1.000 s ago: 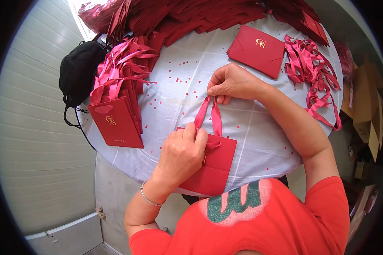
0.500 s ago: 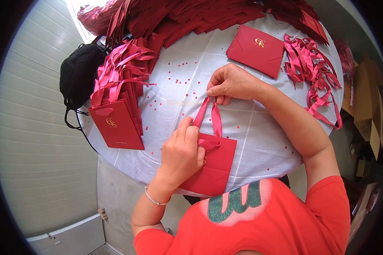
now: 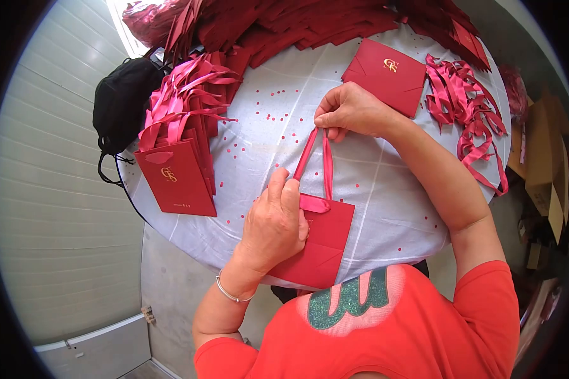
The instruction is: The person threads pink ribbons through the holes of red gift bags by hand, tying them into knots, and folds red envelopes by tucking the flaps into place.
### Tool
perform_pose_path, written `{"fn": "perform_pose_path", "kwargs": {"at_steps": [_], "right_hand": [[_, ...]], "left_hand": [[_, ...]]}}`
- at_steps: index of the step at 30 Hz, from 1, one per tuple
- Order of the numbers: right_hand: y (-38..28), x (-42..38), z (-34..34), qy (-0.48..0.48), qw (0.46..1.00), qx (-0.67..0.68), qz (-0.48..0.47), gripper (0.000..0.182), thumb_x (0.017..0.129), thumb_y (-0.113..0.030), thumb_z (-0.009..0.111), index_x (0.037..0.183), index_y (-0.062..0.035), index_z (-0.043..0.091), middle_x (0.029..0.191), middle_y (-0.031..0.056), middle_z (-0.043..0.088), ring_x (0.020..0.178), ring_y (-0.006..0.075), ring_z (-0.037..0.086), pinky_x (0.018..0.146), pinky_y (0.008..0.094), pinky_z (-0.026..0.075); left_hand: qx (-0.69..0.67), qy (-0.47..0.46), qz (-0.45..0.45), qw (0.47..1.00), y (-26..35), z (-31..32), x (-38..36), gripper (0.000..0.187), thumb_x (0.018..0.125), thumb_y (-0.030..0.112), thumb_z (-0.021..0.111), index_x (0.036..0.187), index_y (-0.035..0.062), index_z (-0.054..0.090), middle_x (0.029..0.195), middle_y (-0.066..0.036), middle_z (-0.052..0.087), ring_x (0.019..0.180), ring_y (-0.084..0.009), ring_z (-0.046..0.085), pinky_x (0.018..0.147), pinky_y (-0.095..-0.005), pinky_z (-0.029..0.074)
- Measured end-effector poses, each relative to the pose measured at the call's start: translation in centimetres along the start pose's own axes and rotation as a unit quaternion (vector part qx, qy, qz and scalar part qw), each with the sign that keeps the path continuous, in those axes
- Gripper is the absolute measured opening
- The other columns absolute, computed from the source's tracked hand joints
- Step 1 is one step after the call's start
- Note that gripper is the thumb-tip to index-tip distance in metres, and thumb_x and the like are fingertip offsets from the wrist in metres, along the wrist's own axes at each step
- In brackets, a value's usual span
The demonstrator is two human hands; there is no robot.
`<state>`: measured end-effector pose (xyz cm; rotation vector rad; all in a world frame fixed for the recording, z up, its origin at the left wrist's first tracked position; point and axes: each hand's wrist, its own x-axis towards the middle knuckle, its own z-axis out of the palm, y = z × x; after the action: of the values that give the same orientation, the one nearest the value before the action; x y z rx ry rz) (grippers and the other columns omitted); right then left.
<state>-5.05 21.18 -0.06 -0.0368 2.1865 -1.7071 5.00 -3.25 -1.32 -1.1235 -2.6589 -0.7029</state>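
A red paper gift bag [image 3: 325,243] lies flat at the table's near edge, with a pink ribbon handle [image 3: 327,165] drawn up from its top. The top of the ribbon loop is pinched between the thumb and fingers of my right hand [image 3: 351,110], above the bag. My left hand [image 3: 273,221] grips the bag's upper left part, its fingers at the top edge by the ribbon. A second ribbon band [image 3: 314,203] lies across the front of the bag. The palm side of my left hand is hidden.
Bags with ribbon handles [image 3: 177,183] stand stacked at left beside a black drawstring bag [image 3: 123,104]. Flat red bags [image 3: 385,72] and loose pink ribbons [image 3: 468,107] lie at right. A large pile of red bags [image 3: 284,25] lines the back. Small red dots are scattered over the white tablecloth [image 3: 259,161].
My right hand has moved slightly up and to the right, pulling the ribbon handle longer and straighter. My left hand stays on the bag, shifted slightly.
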Motion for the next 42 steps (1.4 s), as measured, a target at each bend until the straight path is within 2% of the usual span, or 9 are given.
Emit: {"fn": "perform_pose_path", "kwargs": {"at_steps": [10, 14, 22, 26, 29, 30, 34, 38, 42], "right_hand": [[-2.8, -3.2, -0.8, -0.023, 0.994, 0.099, -0.031, 0.015, 0.09, -0.014, 0.071, 0.092, 0.0002, 0.066, 0.076, 0.0029, 0.066, 0.059, 0.0068, 0.063, 0.054, 0.0234, 0.055], [-5.1, -5.9, 0.6, -0.062, 0.978, 0.195, -0.032, 0.012, 0.091, -0.011, 0.068, 0.094, 0.0006, 0.065, 0.077, 0.0038, 0.066, 0.059, 0.0081, 0.065, 0.053, 0.0223, 0.056], [-11.8, -15.9, 6.6, -0.106, 0.925, 0.326, -0.164, 0.015, 0.089, -0.008, 0.071, 0.098, 0.0018, 0.064, 0.086, 0.0089, 0.069, 0.072, 0.0141, 0.07, 0.063, 0.0254, 0.059], [-13.0, -18.3, 7.2, -0.126, 0.894, 0.372, -0.215, 0.014, 0.09, -0.008, 0.07, 0.095, 0.0018, 0.063, 0.084, 0.0072, 0.068, 0.072, 0.0135, 0.069, 0.063, 0.0257, 0.059], [-13.6, -18.9, 6.4, -0.102, 0.886, 0.336, -0.302, 0.013, 0.089, 0.007, 0.065, 0.101, 0.0042, 0.06, 0.091, 0.0125, 0.07, 0.076, 0.0151, 0.071, 0.068, 0.0258, 0.059], [-14.1, -19.1, 5.8, -0.07, 0.883, 0.3, -0.354, 0.014, 0.088, 0.009, 0.066, 0.101, 0.0047, 0.06, 0.091, 0.013, 0.07, 0.076, 0.0151, 0.071, 0.068, 0.0257, 0.059], [-15.1, -17.2, 2.5, 0.092, 0.923, 0.119, -0.354, 0.013, 0.082, -0.005, 0.075, 0.085, 0.0054, 0.067, 0.077, 0.0114, 0.071, 0.064, 0.0141, 0.07, 0.058, 0.0239, 0.057], [-10.4, -11.5, -2.4, 0.127, 0.967, -0.001, -0.219, 0.02, 0.088, -0.012, 0.073, 0.099, 0.0033, 0.067, 0.083, 0.0077, 0.07, 0.076, 0.0127, 0.07, 0.062, 0.0229, 0.056], [-4.3, -13.8, -8.5, 0.248, 0.936, -0.203, -0.147, 0.019, 0.087, -0.017, 0.073, 0.097, -0.001, 0.071, 0.084, 0.0039, 0.069, 0.073, 0.0093, 0.065, 0.062, 0.0263, 0.052]], "left_hand": [[-0.122, 0.044, -0.048, 0.99, 1.1, -1.4, -2.9, 0.07, 0.068, 0.018, 0.085, 0.121, -0.0038, 0.045, 0.131, -0.029, 0.047, 0.107, -0.0399, 0.06, 0.088, -0.041, 0.052], [0.02, 0.019, -0.062, 0.998, 5.2, -1.8, -3.8, 0.12, 0.06, 0.06, 0.083, 0.139, -0.0145, 0.03, 0.144, -0.043, 0.025, 0.137, -0.0548, 0.026, 0.11, -0.0683, 0.015], [-0.029, 0.099, -0.076, 0.992, 9.7, -3.8, -0.9, 0.111, 0.062, 0.051, 0.086, 0.141, -0.0081, 0.035, 0.15, -0.031, 0.028, 0.143, -0.0526, 0.014, 0.111, -0.0693, 0.006], [-0.165, 0.187, -0.044, 0.967, 8.9, -2.9, -1.0, 0.058, 0.071, 0.002, 0.075, 0.125, -0.0009, 0.056, 0.114, -0.018, 0.063, 0.118, -0.0393, 0.057, 0.1, -0.0444, 0.044], [-0.143, 0.199, 0.052, 0.968, 8.2, -4.1, -1.0, 0.034, 0.078, 0.0, 0.07, 0.108, -0.0051, 0.054, 0.08, -0.006, 0.062, 0.072, -0.014, 0.062, 0.064, -0.0276, 0.048], [-0.261, 0.204, 0.03, 0.943, 8.3, -3.9, -0.8, 0.037, 0.081, -0.004, 0.063, 0.116, -0.0072, 0.054, 0.091, -0.006, 0.065, 0.083, -0.0097, 0.061, 0.072, -0.0249, 0.049], [-0.458, 0.042, -0.05, 0.887, 8.6, -6.2, 0.1, 0.049, 0.081, -0.005, 0.062, 0.129, -0.0076, 0.051, 0.111, -0.01, 0.065, 0.099, -0.0129, 0.061, 0.086, -0.027, 0.049], [-0.49, -0.081, -0.174, 0.85, 4.7, -3.6, 2.4, 0.051, 0.082, 0.003, 0.07, 0.128, -0.0076, 0.049, 0.106, -0.011, 0.068, 0.09, -0.0102, 0.062, 0.078, -0.0256, 0.051], [-0.156, 0.014, -0.184, 0.97, 2.6, -1.6, 0.5, 0.069, 0.075, 0.012, 0.08, 0.132, -0.0067, 0.046, 0.11, -0.018, 0.064, 0.083, -0.0278, 0.066, 0.073, -0.0369, 0.053]]}}
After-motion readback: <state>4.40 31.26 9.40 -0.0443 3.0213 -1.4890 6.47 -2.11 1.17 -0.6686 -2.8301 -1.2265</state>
